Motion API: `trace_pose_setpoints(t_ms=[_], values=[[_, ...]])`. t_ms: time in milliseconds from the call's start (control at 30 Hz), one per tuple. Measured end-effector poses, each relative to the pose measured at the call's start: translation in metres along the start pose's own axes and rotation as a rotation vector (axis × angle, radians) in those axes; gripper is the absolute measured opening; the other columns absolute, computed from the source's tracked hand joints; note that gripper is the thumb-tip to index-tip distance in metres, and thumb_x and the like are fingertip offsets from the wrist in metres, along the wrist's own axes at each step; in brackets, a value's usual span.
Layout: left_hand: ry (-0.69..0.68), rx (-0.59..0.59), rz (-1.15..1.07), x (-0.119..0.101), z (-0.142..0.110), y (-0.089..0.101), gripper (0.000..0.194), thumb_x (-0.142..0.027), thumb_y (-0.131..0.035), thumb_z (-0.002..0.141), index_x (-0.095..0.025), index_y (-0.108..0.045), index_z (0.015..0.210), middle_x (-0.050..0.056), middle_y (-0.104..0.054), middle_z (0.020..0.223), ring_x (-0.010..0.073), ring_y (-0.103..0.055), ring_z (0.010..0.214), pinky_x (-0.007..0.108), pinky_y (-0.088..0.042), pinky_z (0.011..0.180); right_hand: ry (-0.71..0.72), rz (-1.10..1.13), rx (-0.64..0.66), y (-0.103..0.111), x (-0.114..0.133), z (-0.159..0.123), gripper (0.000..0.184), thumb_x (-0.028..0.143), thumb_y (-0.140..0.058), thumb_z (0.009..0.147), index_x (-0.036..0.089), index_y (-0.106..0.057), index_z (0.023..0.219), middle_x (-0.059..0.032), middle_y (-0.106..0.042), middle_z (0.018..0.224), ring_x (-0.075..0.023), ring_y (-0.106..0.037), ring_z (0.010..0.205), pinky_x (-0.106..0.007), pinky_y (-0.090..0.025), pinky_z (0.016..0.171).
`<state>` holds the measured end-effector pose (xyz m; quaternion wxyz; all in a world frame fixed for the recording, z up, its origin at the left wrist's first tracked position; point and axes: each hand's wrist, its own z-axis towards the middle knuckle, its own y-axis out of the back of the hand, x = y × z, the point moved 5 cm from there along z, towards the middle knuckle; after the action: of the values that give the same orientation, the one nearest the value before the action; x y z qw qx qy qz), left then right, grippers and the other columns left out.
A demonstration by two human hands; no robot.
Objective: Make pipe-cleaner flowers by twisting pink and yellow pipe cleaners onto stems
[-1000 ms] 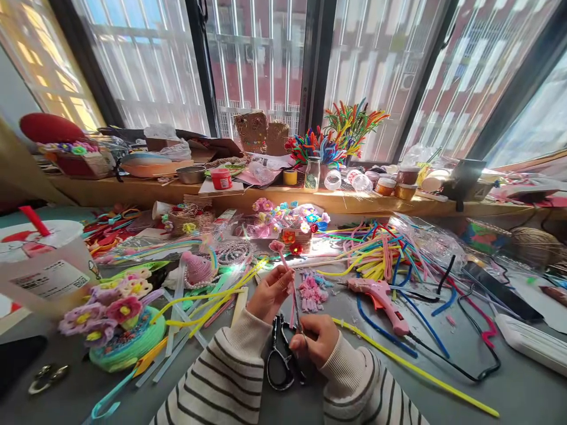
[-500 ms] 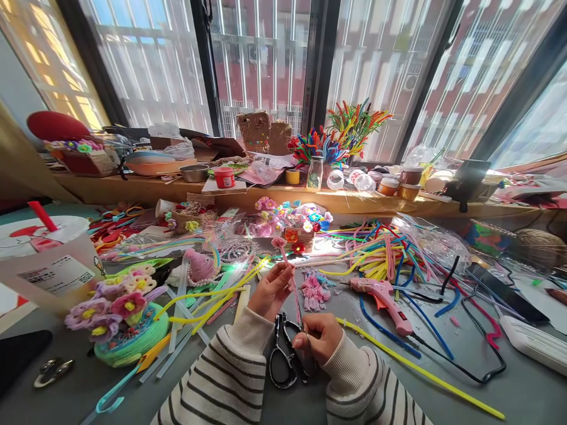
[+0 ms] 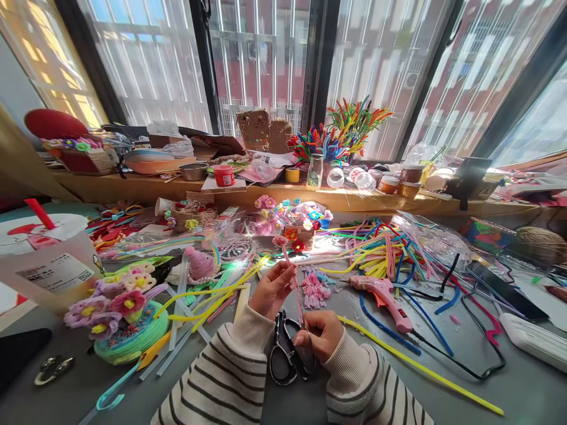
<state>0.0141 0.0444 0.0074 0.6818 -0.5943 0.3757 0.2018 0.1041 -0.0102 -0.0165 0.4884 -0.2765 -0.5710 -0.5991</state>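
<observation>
**Watch: bent stem, crowded bench**

- Cup (image 3: 48, 271), left edge: spill risk if left elbow swings wide.
- Pink glue gun (image 3: 390, 295), right of centre: can't tell if hot; nozzle could burn if the right hand strays up.
- Black-looped tool (image 3: 277, 330), lower centre: sits under the wrists, likely to snag a sleeve.
- Left hand (image 3: 271, 290): fingers pinching pink flower (image 3: 280, 241) stem mid-frame. Overtight squeeze could flatten fuzz.
- Right hand (image 3: 322, 334): fingers curled at stem's lower end; can't tell what they grip. Uneven pull could kink stem.

The grey table (image 3: 137, 398) carries a pink glue gun (image 3: 384, 296).
</observation>
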Motion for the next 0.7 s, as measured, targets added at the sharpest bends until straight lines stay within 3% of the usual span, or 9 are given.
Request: trace_pose_setpoints(t_ms=[333, 567, 700], values=[[0.010, 0.012, 0.009, 0.0023, -0.0004, 0.0002, 0.016, -0.019, -0.069, 0.052, -0.014, -0.058, 0.063, -0.004, -0.051, 0.057, 0.0034, -0.042, 0.049, 0.015, -0.034, 0.045, 0.044, -0.080, -0.043, 0.0019, 0.0025, 0.0009, 0.053, 0.064, -0.048, 0.054, 0.018, -0.028, 0.036, 0.0063, -0.026, 0.035, -0.0054, -0.023, 0.038, -0.020, -0.016, 0.036], [0.019, 0.023, 0.008, 0.0039, 0.0001, -0.0002, 0.016, -0.019, -0.069, 0.052, -0.014, -0.059, 0.064, -0.004, -0.051, 0.056, 0.0030, -0.043, 0.048, 0.015, -0.035, 0.046, 0.033, -0.024, 0.030, -0.0010, 0.0006, -0.0015, 0.057, 0.072, -0.035, 0.055, 0.017, -0.033, 0.038, 0.0054, -0.028, 0.036, -0.0058, -0.023, 0.038, -0.019, -0.017, 0.035], [0.024, 0.025, -0.010, 0.0030, 0.0000, -0.0001, 0.016, -0.019, -0.069, 0.053, -0.014, -0.059, 0.065, -0.004, -0.051, 0.055, 0.0026, -0.042, 0.047, 0.014, -0.034, 0.045, 0.020, -0.049, -0.033, 0.0010, -0.0007, 0.0001, 0.055, 0.067, -0.043, 0.055, 0.018, -0.028, 0.035, 0.0051, -0.029, 0.034, -0.0061, -0.024, 0.038, -0.020, -0.019, 0.036]])
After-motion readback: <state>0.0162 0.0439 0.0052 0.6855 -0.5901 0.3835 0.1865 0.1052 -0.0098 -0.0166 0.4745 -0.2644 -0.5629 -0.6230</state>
